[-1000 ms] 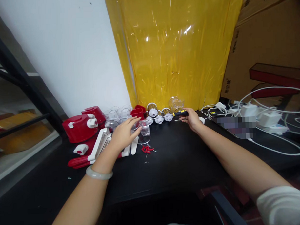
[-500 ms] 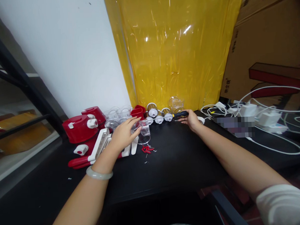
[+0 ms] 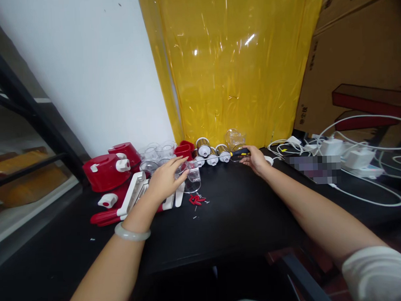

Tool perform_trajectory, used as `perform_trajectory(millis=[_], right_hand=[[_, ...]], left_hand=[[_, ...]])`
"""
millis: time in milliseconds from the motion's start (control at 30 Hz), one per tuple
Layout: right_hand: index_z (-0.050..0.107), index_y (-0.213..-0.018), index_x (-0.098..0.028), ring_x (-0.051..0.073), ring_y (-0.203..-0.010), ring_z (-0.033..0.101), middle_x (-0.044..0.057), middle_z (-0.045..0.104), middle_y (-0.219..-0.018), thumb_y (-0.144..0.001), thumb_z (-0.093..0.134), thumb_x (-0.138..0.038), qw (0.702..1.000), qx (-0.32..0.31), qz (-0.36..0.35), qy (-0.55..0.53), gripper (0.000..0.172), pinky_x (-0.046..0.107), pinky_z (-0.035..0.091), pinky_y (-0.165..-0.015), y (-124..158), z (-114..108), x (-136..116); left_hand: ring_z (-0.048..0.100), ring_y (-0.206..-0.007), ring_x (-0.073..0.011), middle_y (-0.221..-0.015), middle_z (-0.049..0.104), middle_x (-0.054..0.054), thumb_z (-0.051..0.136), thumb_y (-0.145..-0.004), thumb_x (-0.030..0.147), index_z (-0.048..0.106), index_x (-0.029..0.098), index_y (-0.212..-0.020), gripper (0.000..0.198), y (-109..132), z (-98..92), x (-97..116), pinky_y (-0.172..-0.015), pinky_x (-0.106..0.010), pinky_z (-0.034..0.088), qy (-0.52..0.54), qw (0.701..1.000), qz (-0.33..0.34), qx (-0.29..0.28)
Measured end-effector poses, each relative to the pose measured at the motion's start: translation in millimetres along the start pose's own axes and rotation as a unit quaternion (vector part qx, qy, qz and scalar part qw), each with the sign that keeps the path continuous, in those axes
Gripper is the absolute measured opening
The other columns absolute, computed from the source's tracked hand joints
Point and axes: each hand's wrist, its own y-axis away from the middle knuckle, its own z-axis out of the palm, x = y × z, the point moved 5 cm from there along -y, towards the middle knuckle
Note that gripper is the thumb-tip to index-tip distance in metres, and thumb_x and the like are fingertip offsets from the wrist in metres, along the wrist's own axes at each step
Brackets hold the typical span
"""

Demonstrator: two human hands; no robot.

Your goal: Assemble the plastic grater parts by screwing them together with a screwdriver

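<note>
A clear plastic container lies on the black table, with my left hand closed round its left side between thumb and fingers. My right hand grips a screwdriver by its black and yellow handle. The screwdriver lies level, its thin shaft pointing left toward the container; exactly where the tip touches I cannot tell. Several grater drums with white ends are stacked just behind the shaft. In front of the container is a small heap of red pieces and loose screws.
At the left stand red and white housings and white frames with red handles. Clear cups and red parts sit at the back. To the right are a tablet, white chargers and cables.
My right hand has shifted very slightly, and the screwdriver's handle is turned a little, showing more yellow. My left hand and the container have stayed in place.
</note>
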Motion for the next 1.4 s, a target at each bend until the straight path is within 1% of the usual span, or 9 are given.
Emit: perform_trajectory(millis=[133, 267, 333, 500, 700, 867, 1100, 1200, 1400], right_hand=[[0.053, -0.098, -0.021, 0.009, -0.037, 0.054, -0.003, 0.059, -0.052, -0.095, 0.042, -0.03, 1.0, 0.0, -0.023, 0.02, 0.014, 0.015, 0.039, -0.04, -5, -3, 3], [0.053, -0.094, -0.021, 0.009, -0.036, 0.051, -0.005, 0.054, -0.047, -0.092, 0.051, -0.046, 0.998, 0.008, -0.048, 0.038, 0.025, 0.016, 0.036, -0.038, -10, -6, 5], [0.054, -0.091, -0.02, 0.009, -0.034, 0.049, -0.006, 0.052, -0.045, -0.091, 0.052, -0.048, 0.997, 0.013, -0.059, 0.047, 0.028, 0.016, 0.035, -0.037, -11, -7, 4], [0.054, -0.095, -0.02, 0.012, -0.039, 0.057, -0.002, 0.059, -0.053, -0.094, 0.038, -0.042, 1.0, 0.005, -0.022, 0.019, 0.027, 0.019, 0.04, -0.039, -8, -5, 3], [0.054, -0.102, -0.021, 0.013, -0.051, 0.066, 0.001, 0.067, -0.072, -0.086, 0.04, -0.027, 0.999, 0.0, -0.01, -0.039, 0.022, 0.018, 0.042, -0.041, -4, -2, 0], [0.055, -0.1, -0.021, 0.011, -0.047, 0.064, -0.001, 0.066, -0.071, -0.087, 0.043, -0.023, 0.999, 0.002, -0.02, -0.043, 0.017, 0.017, 0.041, -0.04, -1, -1, -4], [0.051, -0.095, -0.022, 0.009, -0.04, 0.057, -0.006, 0.059, -0.056, -0.091, 0.049, -0.026, 0.999, -0.001, -0.033, -0.016, 0.006, 0.016, 0.043, -0.04, -3, -1, -4], [0.051, -0.093, -0.021, 0.009, -0.04, 0.056, -0.005, 0.058, -0.053, -0.092, 0.051, -0.032, 0.999, -0.003, -0.044, -0.004, 0.011, 0.016, 0.042, -0.04, -5, -2, -2], [0.051, -0.086, -0.021, 0.009, -0.037, 0.052, -0.005, 0.055, -0.048, -0.089, 0.054, -0.052, 0.997, 0.006, -0.072, 0.027, 0.031, 0.017, 0.039, -0.039, -7, -5, 0]], left_hand=[[0.056, -0.123, -0.0256, -0.138, 0.057, -0.006, 0.046, -0.095, 0.044, 0.054, 0.025, -0.134, 0.044, 0, -0.2, 0, -0.102, -0.042, 0.047, 0.001, 1.0, -0.001, -0.002], [0.056, -0.123, -0.0253, -0.138, 0.057, -0.006, 0.046, -0.095, 0.044, 0.054, 0.025, -0.134, 0.044, 0, -0.5, 1, -0.102, -0.042, 0.046, 0.002, 1.0, -0.001, -0.002], [0.056, -0.123, -0.0252, -0.138, 0.057, -0.006, 0.046, -0.095, 0.044, 0.054, 0.025, -0.134, 0.044, 0, -0.7, 1, -0.102, -0.042, 0.046, 0.002, 1.0, 0.001, -0.003], [0.056, -0.123, -0.0256, -0.138, 0.057, -0.006, 0.046, -0.095, 0.044, 0.054, 0.026, -0.134, 0.044, 0, -0.9, 1, -0.102, -0.042, 0.047, 0.004, 1.0, 0.001, 0.001], [0.057, -0.122, -0.0256, -0.138, 0.057, -0.006, 0.046, -0.095, 0.044, 0.053, 0.026, -0.134, 0.044, 1, -0.5, 1, -0.101, -0.043, 0.047, 0.006, 1.0, 0.003, 0.001], [0.056, -0.124, -0.0259, -0.138, 0.057, -0.006, 0.045, -0.095, 0.045, 0.053, 0.025, -0.135, 0.045, 0, -0.8, 1, -0.102, -0.043, 0.046, 0.009, 1.0, 0.0, 0.0], [0.056, -0.124, -0.0254, -0.138, 0.057, -0.005, 0.045, -0.095, 0.044, 0.054, 0.025, -0.134, 0.044, 1, -0.7, 1, -0.102, -0.042, 0.046, 0.005, 1.0, 0.002, 0.002], [0.056, -0.124, -0.0256, -0.138, 0.057, -0.006, 0.045, -0.095, 0.044, 0.053, 0.026, -0.135, 0.044, 1, -0.4, 1, -0.102, -0.043, 0.046, 0.005, 1.0, 0.006, 0.001], [0.056, -0.123, -0.0259, -0.139, 0.057, -0.005, 0.046, -0.095, 0.044, 0.054, 0.026, -0.134, 0.043, 0, -0.1, 0, -0.102, -0.043, 0.047, 0.002, 1.0, 0.0, -0.002]])
